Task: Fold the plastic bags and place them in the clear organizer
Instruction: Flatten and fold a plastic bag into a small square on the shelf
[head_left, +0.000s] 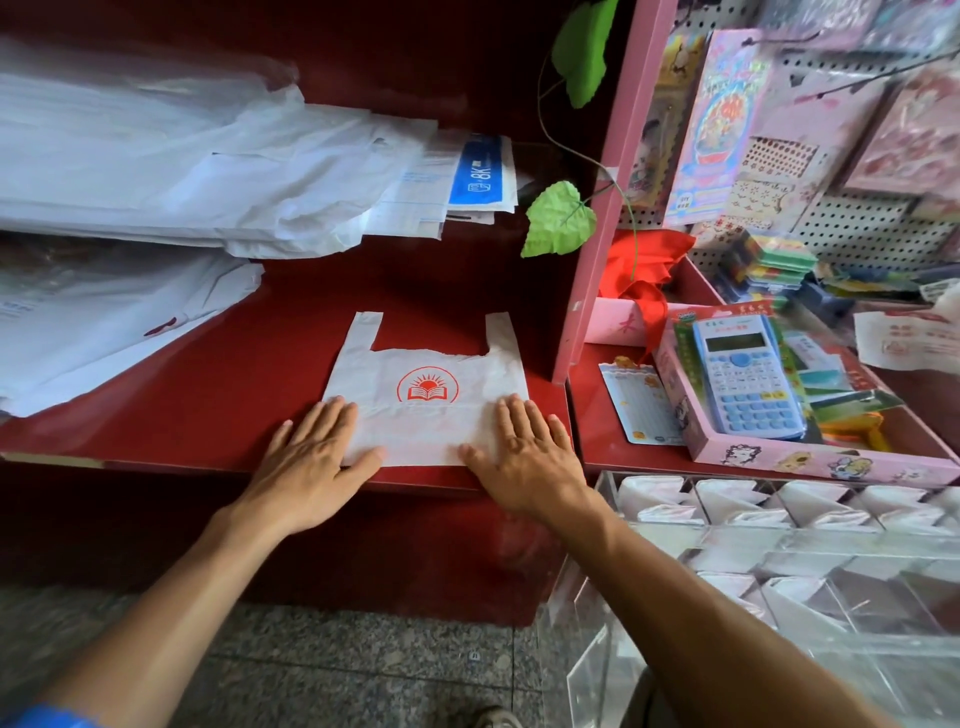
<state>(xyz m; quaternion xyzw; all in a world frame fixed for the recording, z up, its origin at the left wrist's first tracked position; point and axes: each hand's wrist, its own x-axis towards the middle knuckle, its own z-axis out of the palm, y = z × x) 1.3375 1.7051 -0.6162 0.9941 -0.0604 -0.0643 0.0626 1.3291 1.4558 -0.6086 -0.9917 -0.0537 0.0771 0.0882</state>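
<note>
Flattening the first fold of a plastic bag on the red bench

The fingers (332, 415) of the left hand (317, 457) and those of the right hand (524, 457) lie straight and slightly spread, pressing the bag's (431, 384) turned-up bottom edge flat, pinching nothing; the bag lies at the bench's (234, 374) near edge, handles toward 12 o'clock. This looks like an early fold: next it likely needs folding again into a small packet, then carrying to the clear organizer (779, 566) at 4 o'clock, where folded bags already sit
</note>
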